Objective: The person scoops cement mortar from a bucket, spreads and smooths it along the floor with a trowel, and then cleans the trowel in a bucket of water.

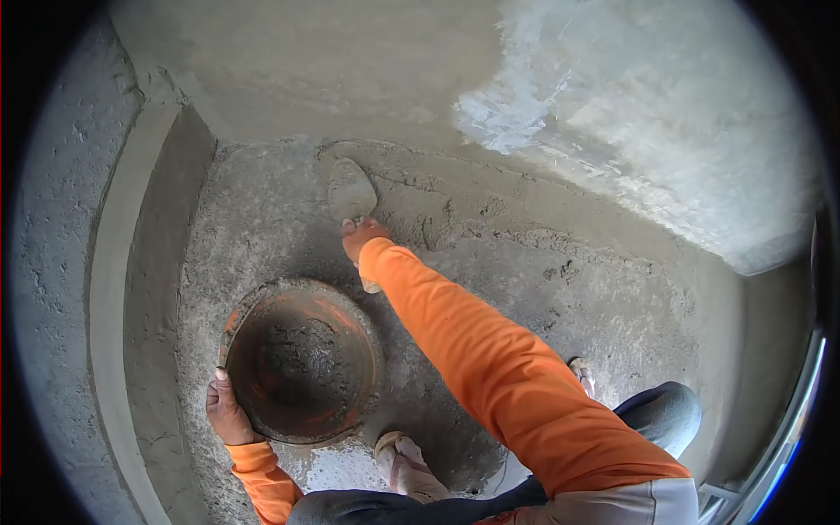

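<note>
My right hand [364, 238] is closed round the handle of a trowel [352, 187]. Its rounded blade lies at the left end of a strip of wet mortar [437, 197] along the foot of the wall. The handle's end pokes out below my fist. At the lower left, my left hand [229, 409] grips the rim of a round, mortar-smeared basin [372, 337], thumb over the edge and fingers mostly hidden outside. Some grey wet mortar [306, 350] sits in the bottom of the basin, which shows orange patches on its inner wall.
A plastered wall [350, 70] with a whitish patch [507, 109] rises ahead. To the left runs a concrete ledge [157, 236]. My feet [407, 464] and bent knees are close behind the basin on the rough concrete floor [612, 324]. A metal frame stands at the far right.
</note>
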Motion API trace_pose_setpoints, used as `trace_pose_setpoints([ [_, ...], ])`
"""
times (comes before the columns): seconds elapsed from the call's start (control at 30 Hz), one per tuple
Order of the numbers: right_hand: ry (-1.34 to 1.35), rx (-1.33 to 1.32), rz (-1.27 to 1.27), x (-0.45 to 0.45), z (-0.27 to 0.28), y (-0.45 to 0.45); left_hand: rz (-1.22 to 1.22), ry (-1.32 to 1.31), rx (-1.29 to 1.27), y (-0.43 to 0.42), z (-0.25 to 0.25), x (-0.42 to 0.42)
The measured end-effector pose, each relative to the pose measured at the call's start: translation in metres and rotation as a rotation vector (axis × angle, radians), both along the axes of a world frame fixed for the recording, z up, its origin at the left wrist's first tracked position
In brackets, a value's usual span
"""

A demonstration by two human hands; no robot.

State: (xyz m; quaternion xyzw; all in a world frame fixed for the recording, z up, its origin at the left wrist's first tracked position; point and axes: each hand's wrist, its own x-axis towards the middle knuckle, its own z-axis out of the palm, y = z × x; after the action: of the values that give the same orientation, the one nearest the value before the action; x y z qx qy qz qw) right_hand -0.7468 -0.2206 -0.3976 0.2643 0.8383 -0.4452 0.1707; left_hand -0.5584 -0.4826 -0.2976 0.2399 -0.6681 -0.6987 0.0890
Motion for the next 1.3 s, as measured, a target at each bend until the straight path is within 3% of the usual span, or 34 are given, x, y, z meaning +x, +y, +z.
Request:
trace_pose_setpoints([
  [0.07, -0.001, 0.301, 0.377, -0.031, 0.019, -0.014, -0.031, 0.014, -0.036, 0.004, 0.002, 0.002],
  [0.1, 0.004, 0.306, 0.355, -0.039, 0.013, -0.007, -0.027, 0.012, -0.067, 0.008, 0.004, -0.001],
  [0.17, -0.042, 0.464, 0.558, -0.044, -0.004, 0.004, -0.030, 0.019, -0.117, 0.015, 0.011, -0.002],
  [0.23, -0.201, 0.116, 0.017, -0.016, 0.014, 0.036, -0.011, 0.005, -0.161, 0.014, 0.010, 0.001],
  [0.3, -0.148, 0.307, 0.010, 0.013, -0.010, 0.081, -0.029, 0.004, -0.144, 0.006, 0.003, -0.001],
  [0.33, -0.047, 0.419, 0.056, 0.025, -0.054, 0.113, -0.024, 0.000, -0.137, 0.004, 0.002, -0.002],
  [0.4, -0.086, 0.546, 0.145, 0.063, -0.038, 0.158, -0.026, 0.019, -0.063, 0.001, -0.002, -0.004],
  [0.43, -0.133, 0.491, 0.231, 0.086, 0.021, 0.162, -0.018, 0.018, -0.058, 0.000, -0.005, -0.003],
  [0.5, -0.068, 0.873, 0.569, 0.116, -0.029, 0.213, -0.001, 0.023, -0.077, -0.004, -0.010, -0.002],
  [0.53, -0.063, 0.877, 0.573, 0.118, -0.021, 0.209, 0.005, 0.026, -0.074, -0.005, -0.010, -0.002],
  [0.6, -0.114, 0.511, -0.047, 0.124, 0.000, 0.201, 0.014, 0.018, -0.020, -0.003, -0.009, 0.000],
  [0.63, -0.042, 0.924, 0.535, 0.129, -0.015, 0.196, 0.010, 0.017, -0.019, -0.001, -0.007, 0.001],
  [0.7, 0.056, 0.488, -0.012, 0.109, 0.013, 0.139, -0.014, 0.016, -0.025, 0.004, 0.000, -0.001],
  [0.83, 0.082, 0.411, 0.063, 0.083, -0.005, 0.090, -0.058, 0.025, -0.024, 0.017, 0.006, -0.005],
  [0.9, -0.051, 0.467, 0.073, 0.088, -0.019, 0.093, -0.046, 0.027, -0.066, 0.015, 0.003, -0.003],
  [1.0, -0.033, 0.525, -0.039, 0.134, -0.034, 0.161, -0.030, 0.029, -0.072, 0.015, 0.005, -0.001],
  [1.03, -0.029, 0.663, -0.014, 0.150, -0.052, 0.193, -0.024, 0.024, -0.072, 0.012, 0.003, 0.001],
  [1.07, -0.097, 0.642, -0.065, 0.165, -0.018, 0.210, -0.024, 0.013, -0.071, 0.008, 0.001, 0.000],
  [1.1, -0.148, 0.728, -0.100, 0.180, -0.025, 0.236, -0.025, 0.005, -0.072, 0.006, 0.002, 0.000],
  [1.17, -0.211, 0.631, -0.217, 0.201, -0.041, 0.276, -0.006, 0.017, -0.051, 0.008, 0.003, 0.000],
  [1.27, -0.067, 0.858, 0.010, 0.199, -0.059, 0.270, -0.001, 0.021, -0.042, 0.016, 0.006, -0.001],
  [1.3, -0.071, 0.748, -0.018, 0.187, -0.035, 0.248, -0.012, 0.027, -0.055, 0.016, 0.008, -0.001],
])
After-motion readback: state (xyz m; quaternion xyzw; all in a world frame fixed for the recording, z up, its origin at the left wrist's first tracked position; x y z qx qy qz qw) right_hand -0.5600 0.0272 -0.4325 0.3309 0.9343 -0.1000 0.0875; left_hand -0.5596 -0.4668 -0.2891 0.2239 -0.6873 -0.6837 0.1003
